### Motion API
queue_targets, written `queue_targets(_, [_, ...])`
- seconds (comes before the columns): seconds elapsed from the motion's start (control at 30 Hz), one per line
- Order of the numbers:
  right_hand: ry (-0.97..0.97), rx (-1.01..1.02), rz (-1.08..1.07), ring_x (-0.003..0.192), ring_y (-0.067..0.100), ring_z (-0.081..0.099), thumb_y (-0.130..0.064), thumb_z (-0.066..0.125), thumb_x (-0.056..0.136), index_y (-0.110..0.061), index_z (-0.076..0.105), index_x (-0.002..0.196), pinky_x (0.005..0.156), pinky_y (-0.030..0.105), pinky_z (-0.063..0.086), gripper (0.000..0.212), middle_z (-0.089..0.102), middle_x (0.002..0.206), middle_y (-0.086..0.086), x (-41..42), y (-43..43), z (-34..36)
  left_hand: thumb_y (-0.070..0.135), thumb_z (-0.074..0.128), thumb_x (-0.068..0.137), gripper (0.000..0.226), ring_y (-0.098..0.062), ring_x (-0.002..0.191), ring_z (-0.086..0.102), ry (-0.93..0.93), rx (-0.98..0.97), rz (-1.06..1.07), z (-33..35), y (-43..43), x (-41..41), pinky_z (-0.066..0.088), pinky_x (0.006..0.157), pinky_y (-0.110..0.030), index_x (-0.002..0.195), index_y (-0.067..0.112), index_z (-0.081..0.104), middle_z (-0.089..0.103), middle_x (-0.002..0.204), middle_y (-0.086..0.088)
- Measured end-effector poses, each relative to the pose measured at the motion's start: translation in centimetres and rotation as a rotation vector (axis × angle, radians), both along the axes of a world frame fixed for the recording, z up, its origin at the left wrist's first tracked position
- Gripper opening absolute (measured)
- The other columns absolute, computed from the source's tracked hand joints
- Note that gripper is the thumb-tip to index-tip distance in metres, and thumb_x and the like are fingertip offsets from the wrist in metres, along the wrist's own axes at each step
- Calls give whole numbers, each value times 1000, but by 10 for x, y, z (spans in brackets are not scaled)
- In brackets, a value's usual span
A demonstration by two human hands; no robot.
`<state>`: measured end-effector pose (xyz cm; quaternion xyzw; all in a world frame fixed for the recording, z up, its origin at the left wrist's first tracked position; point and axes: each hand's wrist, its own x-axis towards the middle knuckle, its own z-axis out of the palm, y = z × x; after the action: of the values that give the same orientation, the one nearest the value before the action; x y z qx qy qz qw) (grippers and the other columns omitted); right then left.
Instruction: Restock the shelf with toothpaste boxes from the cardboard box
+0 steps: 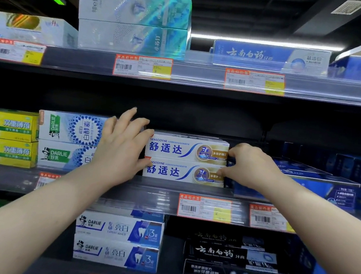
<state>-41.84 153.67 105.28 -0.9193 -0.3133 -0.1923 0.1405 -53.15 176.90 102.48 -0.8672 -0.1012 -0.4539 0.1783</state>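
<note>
Mid-shelf (159,189), left hand (119,151), right hand (251,165) bracket boxes (179,160)

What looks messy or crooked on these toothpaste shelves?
Mostly it looks tidy. The black boxes on the lower right shelf look stepped, with each lower one sticking out further instead of lining up. The two Sensodyne boxes sit squarely stacked between the left hand and the right hand.

The dark shelf (159,193) carries toothpaste boxes (168,171) stacked two high.
</note>
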Motion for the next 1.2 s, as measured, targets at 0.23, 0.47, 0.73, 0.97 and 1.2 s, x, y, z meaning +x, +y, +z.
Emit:
queue_targets(0.23, [24, 24, -27, 92, 24, 54, -51, 66, 73, -32, 62, 86, 72, 33, 43, 24, 61, 105, -2, -2, -2, 2, 39, 80, 62, 83, -33, 139, 22, 35, -1, 7, 2, -3, -2, 12, 107, -49, 133, 11, 45, 45, 141, -10])
queue_targets(0.47, [-76, 77, -46, 127, 28, 41, -55, 58, 79, -28, 41, 136, 98, 41, 40, 65, 42, 142, 1, -22, -16, 1, 39, 74, 67, 65, -31, 132, 31, -58, -108, -193, -6, -5, -19, 29, 100, -56, 124, 14, 54, 52, 132, -14])
queue_targets(0.73, [-143, 83, -141, 130, 27, 36, -46, 56, 84, -24, 40, 136, 106, 43, 32, 59, 41, 142, 2, -78, -58, -30, 45, 51, 73, 53, -26, 101, 50, -57, -350, -677, -40, -56, -24, 38, 88, -31, 108, 7, 62, 58, 105, -14])
queue_targets(0.97, [-23, -85, -381, 126, 28, 41, -50, 54, 84, -22, 38, 137, 103, 42, 37, 62, 46, 136, 4, -112, -147, -81, 40, 67, 79, 51, -23, 113, 49, 351, -525, -813, -95, -146, -4, 40, 93, -36, 123, 19, 53, 54, 121, -2])
queue_targets(1.2, [145, -82, -588, 130, 26, 38, -51, 55, 83, -24, 37, 137, 107, 43, 33, 63, 45, 139, 3, -160, -284, -135, 49, 57, 83, 52, -21, 116, 46, 794, -414, -751, -149, -273, 0, 45, 92, -36, 128, 25, 45, 47, 129, 3])
